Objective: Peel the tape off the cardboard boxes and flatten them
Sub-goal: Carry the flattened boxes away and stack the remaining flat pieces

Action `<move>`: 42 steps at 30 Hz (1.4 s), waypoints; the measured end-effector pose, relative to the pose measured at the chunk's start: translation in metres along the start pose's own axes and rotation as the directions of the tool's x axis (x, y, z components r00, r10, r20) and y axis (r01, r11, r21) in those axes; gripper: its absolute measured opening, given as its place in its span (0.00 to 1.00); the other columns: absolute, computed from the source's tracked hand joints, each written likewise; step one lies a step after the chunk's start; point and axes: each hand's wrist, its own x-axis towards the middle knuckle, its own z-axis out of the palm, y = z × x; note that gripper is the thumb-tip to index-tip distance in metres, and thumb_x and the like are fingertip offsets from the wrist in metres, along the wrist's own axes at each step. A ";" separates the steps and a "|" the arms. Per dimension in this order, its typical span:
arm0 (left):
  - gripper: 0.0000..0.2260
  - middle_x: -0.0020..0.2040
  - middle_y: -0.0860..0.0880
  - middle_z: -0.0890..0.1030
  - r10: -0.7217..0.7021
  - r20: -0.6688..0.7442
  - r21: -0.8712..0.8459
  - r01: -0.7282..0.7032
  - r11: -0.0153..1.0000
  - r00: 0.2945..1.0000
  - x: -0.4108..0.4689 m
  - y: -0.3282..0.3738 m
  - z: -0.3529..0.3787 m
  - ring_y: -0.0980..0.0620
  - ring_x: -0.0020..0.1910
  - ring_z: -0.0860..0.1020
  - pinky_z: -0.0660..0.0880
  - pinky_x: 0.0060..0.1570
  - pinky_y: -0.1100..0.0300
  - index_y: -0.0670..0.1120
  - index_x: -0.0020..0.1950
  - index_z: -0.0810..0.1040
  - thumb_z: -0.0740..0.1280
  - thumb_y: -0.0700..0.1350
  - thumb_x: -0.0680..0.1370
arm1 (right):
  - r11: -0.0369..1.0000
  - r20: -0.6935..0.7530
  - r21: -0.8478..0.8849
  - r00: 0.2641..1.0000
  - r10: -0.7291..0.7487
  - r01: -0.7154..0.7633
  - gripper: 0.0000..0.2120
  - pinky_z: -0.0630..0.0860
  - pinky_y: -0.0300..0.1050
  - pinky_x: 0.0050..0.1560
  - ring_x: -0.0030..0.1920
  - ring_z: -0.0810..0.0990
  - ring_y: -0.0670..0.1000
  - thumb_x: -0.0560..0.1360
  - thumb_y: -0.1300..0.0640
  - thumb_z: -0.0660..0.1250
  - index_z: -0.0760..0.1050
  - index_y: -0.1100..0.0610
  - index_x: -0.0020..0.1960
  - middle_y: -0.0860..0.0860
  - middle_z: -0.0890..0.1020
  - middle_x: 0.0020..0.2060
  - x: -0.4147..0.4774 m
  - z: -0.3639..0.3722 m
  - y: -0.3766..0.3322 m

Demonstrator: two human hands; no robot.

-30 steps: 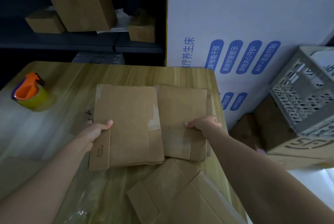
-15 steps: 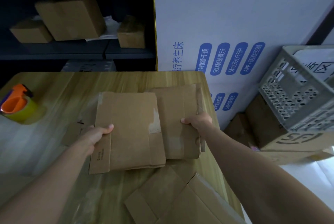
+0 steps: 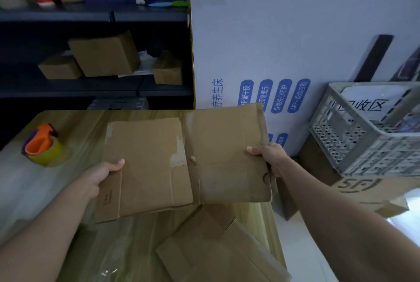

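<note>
Here, my left hand (image 3: 102, 173) grips the left edge of a flattened cardboard box (image 3: 147, 168), thumb on top. My right hand (image 3: 267, 156) pinches the right edge of a second flattened box (image 3: 227, 152), which overlaps the first at the middle of the frame. Both sheets sit centre frame over the wooden table (image 3: 79, 127), the right one jutting past the table's right edge. More flat cardboard (image 3: 211, 252) lies at lower centre. An orange tape dispenser (image 3: 42, 145) stands at the left, a grey crate (image 3: 354, 140) at the right.

Two hands (image 3: 97, 175) (image 3: 269, 156), two held flattened boxes (image 3: 145, 163) (image 3: 227, 150), one tape roll (image 3: 44, 148), one crate (image 3: 354, 143).
</note>
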 end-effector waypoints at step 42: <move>0.07 0.42 0.43 0.82 0.355 0.331 0.048 -0.392 0.919 0.874 -0.131 0.044 0.089 0.44 0.40 0.79 0.74 0.36 0.55 0.42 0.49 0.79 0.70 0.44 0.76 | 0.923 -0.342 0.357 0.940 -0.012 0.142 0.14 0.77 0.50 0.40 0.44 0.80 0.58 0.74 0.58 0.70 0.75 0.61 0.58 0.57 0.82 0.47 -0.175 -0.126 0.031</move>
